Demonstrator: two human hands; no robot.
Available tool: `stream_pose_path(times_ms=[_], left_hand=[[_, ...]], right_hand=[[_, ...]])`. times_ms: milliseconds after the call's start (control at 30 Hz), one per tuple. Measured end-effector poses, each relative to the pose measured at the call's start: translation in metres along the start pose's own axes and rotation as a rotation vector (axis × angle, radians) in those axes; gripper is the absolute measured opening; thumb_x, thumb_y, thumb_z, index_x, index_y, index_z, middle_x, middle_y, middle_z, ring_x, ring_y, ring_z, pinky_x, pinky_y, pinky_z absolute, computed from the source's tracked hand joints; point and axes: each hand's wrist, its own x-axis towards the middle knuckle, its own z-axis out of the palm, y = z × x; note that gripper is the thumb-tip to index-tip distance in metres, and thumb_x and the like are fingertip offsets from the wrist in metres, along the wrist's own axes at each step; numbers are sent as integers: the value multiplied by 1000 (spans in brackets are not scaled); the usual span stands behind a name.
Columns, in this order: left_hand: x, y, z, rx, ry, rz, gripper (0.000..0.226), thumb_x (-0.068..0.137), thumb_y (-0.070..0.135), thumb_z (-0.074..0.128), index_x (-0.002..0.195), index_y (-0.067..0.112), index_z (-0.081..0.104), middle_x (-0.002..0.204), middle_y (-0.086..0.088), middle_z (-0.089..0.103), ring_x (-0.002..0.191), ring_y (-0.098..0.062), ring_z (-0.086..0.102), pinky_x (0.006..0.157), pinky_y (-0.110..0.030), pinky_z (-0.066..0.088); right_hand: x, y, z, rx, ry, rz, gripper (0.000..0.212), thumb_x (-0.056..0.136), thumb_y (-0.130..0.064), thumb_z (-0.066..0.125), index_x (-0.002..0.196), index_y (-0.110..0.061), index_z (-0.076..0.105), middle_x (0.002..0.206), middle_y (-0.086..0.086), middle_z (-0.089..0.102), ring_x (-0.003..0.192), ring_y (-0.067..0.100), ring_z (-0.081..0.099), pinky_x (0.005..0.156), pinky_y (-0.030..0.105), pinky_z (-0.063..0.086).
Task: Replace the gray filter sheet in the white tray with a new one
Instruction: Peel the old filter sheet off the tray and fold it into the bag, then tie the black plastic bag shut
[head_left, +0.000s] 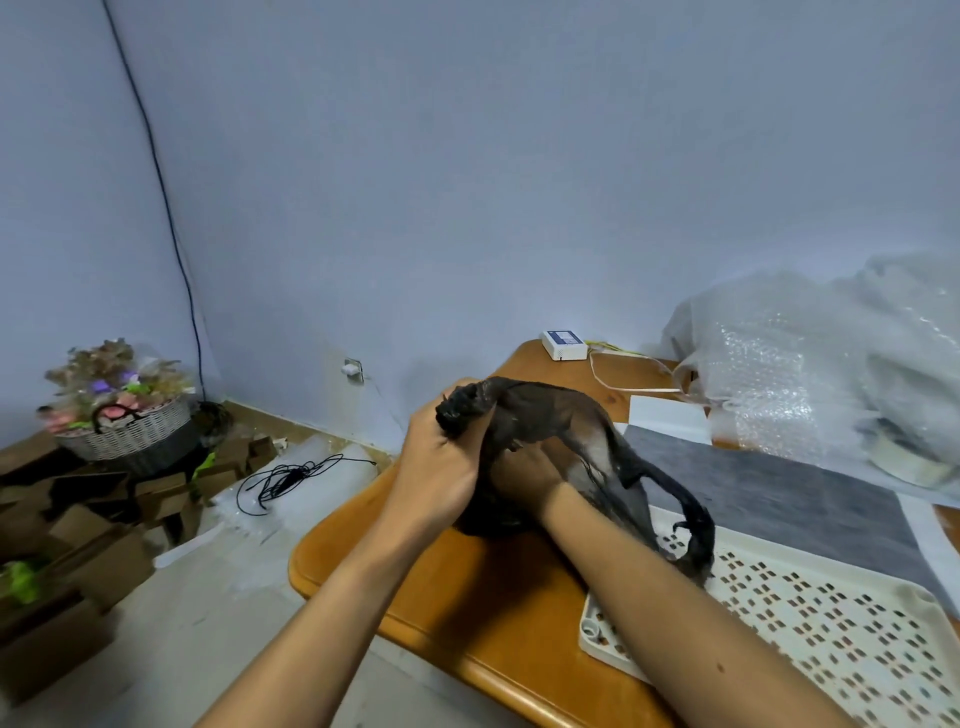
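Over the bench's (415, 597) left edge, the left hand's (441, 467) fingers clamp the old filter sheet (597, 441), wadding it, likely for discarding. The right hand (522, 480) lies veiled beneath it, and I cannot tell how its fingers lie.

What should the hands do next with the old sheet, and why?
Probably lift the old sheet clear and drop it off to the left. The left hand grips its wadded top and the right hand holds it lower, under the mesh, but its tail drapes on the left end of the tray. The tray is otherwise bare, and a flat gray sheet waits behind it.
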Motion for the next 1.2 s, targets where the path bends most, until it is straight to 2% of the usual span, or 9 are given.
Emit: stream_pose_path(times_ms=[200,433,667,767,833,933,1067,1133,1200], left_hand=[[7,-13,-8,102,69,16,33,103,6,51,80,23,67,75,11,72,78,-7,69,70,-18,52],[10,-39,-13,174,58,86,24,98,-3,54,86,15,66,76,11,67,74,-5,61,69,-19,49],[-9,-85,-14,367,160,-107,21,100,20,57,87,37,57,92,9,62,87,-13,58,70,-23,43],[-20,-103,-11,477,114,-229,15,101,28,55,91,39,52,110,6,58,103,-17,55,86,-34,44],[-26,-116,-11,550,51,-266,5,102,31,53,99,33,56,118,5,56,112,-17,54,95,-36,43],[-25,-143,-17,699,-103,-302,28,103,33,50,122,19,65,135,-2,55,125,-23,53,103,-35,41],[-12,-167,-16,849,-306,-317,40,102,32,52,138,16,59,152,-7,44,135,-30,47,112,-39,38],[-3,-175,-13,907,-367,-292,40,102,33,52,138,17,58,154,-8,39,137,-31,45,114,-41,36],[6,-181,-7,950,-416,-272,39,101,30,54,137,19,59,157,-9,34,140,-33,42,117,-44,33]], right_hand=[[-22,1,-20,-89,-157,-60,44,108,-21,39,152,-23,37,151,17,46,134,37,48,107,40,40],[-59,0,-69,127,-178,70,34,98,-21,47,130,-17,57,123,12,62,104,37,62,77,40,49],[-140,28,-80,119,610,166,29,91,-32,68,112,-13,67,97,2,65,87,20,60,74,33,48],[-159,50,-68,99,336,328,62,85,-48,70,133,-12,54,116,7,58,106,24,56,90,39,48],[-168,60,-61,155,143,445,63,86,-52,68,135,-17,53,119,4,59,111,23,56,93,38,47],[-177,67,-59,347,116,571,44,91,-47,66,125,-20,64,102,-7,65,95,14,60,76,32,48],[-181,77,-54,359,-27,722,73,88,-57,65,146,-19,44,138,4,51,124,27,55,97,44,50],[-182,83,-50,409,-65,732,44,91,-51,65,124,-22,62,124,1,60,116,27,60,92,43,52],[-184,91,-49,585,-11,708,21,96,-36,64,81,-24,71,85,-5,69,86,21,66,73,36,52]])
